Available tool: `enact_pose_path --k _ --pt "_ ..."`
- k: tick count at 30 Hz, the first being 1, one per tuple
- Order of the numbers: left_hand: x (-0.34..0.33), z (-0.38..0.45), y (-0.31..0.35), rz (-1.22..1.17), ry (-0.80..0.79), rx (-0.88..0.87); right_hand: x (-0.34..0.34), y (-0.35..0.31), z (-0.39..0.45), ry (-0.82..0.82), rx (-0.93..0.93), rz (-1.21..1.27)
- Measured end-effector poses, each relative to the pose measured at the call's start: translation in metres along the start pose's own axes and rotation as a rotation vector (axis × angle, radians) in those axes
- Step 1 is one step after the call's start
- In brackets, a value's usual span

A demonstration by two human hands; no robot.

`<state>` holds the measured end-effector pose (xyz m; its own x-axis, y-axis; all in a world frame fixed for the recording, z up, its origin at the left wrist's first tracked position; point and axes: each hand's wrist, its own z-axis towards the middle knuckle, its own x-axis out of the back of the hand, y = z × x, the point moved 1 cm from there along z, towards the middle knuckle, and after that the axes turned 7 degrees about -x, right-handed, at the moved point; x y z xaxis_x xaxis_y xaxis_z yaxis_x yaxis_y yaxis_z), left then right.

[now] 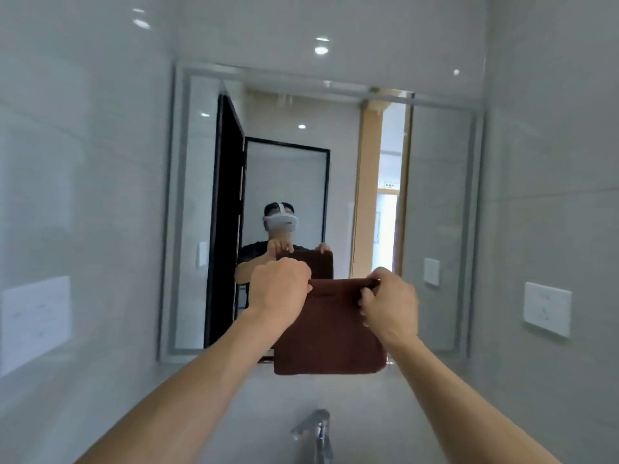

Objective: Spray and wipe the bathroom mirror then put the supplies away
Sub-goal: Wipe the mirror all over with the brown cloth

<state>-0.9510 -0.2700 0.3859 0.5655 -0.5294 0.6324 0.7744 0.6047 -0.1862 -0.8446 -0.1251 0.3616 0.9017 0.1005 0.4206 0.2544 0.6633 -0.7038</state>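
A folded dark brown cloth (330,333) hangs in front of the lower part of the bathroom mirror (294,169). My left hand (278,289) grips its top left corner, and my right hand (390,304) pinches the top right corner. The cloth is stretched flat between them, a little short of the glass. The mirror reflects a person holding the same cloth, with a dark door frame behind. No spray bottle is in view.
A chrome faucet (316,430) stands below the cloth at the bottom edge. A white wall outlet plate (547,313) sits on the tiled wall to the right. Glossy grey tile surrounds the mirror on all sides.
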Motion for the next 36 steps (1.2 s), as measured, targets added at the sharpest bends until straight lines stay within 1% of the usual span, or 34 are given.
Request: enact_pose_path --k 2,6,11,16,21,23,25,29,31,34,36 --pt "-0.004 0.026 -0.021 0.026 0.023 0.016 -0.02 -0.017 0.023 0.058 0.037 0.042" --pt "-0.001 0.087 -0.051 0.053 0.11 0.048 -0.04 -0.057 0.074 0.2 0.173 0.059" --pt "0.003 0.167 -0.072 0.066 0.272 0.072 -0.062 -0.117 0.151 0.273 0.252 0.177" --pt "-0.005 0.222 -0.081 -0.026 0.351 0.128 -0.081 -0.152 0.219 0.369 0.32 0.236" --pt "-0.032 0.244 -0.092 -0.077 0.351 0.146 -0.121 -0.152 0.252 0.391 0.371 0.325" --pt "-0.044 0.242 -0.097 -0.099 0.352 0.156 -0.143 -0.149 0.251 0.461 0.303 0.291" --pt "-0.052 0.241 -0.101 -0.122 0.38 0.158 -0.163 -0.15 0.246 0.534 0.247 0.308" --pt "-0.052 0.243 -0.101 -0.156 0.398 0.144 -0.178 -0.15 0.245 0.605 0.222 0.332" --pt "-0.05 0.243 -0.103 -0.154 0.403 0.146 -0.177 -0.143 0.245 0.613 0.238 0.28" --pt "-0.05 0.245 -0.104 -0.145 0.405 0.161 -0.176 -0.131 0.243 0.62 0.258 0.085" --pt "-0.055 0.246 -0.104 -0.158 0.401 0.175 -0.18 -0.128 0.238 0.6 0.246 0.019"
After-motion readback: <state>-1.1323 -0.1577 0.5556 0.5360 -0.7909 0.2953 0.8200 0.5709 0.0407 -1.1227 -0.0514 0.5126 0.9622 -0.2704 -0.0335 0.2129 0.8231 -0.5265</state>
